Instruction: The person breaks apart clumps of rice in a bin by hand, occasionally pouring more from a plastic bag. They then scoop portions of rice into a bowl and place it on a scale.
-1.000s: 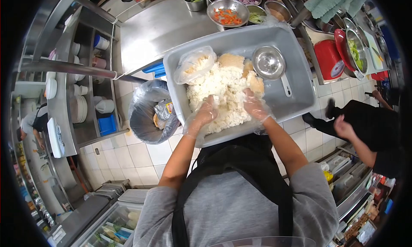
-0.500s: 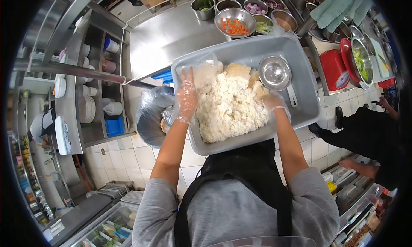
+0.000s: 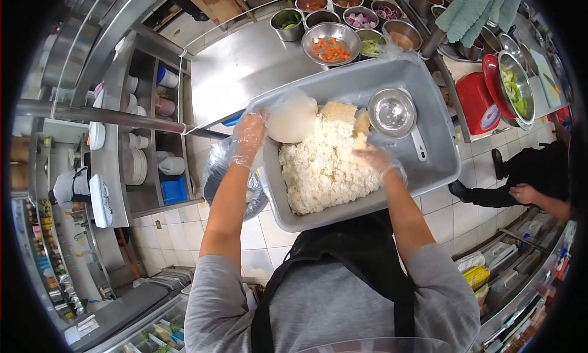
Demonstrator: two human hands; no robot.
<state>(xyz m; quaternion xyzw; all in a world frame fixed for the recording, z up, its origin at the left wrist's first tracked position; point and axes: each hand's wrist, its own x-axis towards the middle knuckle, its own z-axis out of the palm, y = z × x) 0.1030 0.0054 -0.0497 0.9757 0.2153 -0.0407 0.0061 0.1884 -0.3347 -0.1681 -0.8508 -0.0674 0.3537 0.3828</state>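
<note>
Rice (image 3: 324, 175) is lying in a grey tub (image 3: 435, 178), touching the right hand (image 3: 376, 161), whose fingers are partly hiding; I cannot tell whether they are pinching. The left hand (image 3: 250, 136) is curling at a plastic bag (image 3: 291, 121) beside the rice, its grip unclear. White tiles (image 3: 436, 215) are showing below. Beyond, bowls (image 3: 351, 41) are lining a steel counter (image 3: 236, 71); a red scale (image 3: 473, 98) is showing an unreadable dial (image 3: 490, 117).
</note>
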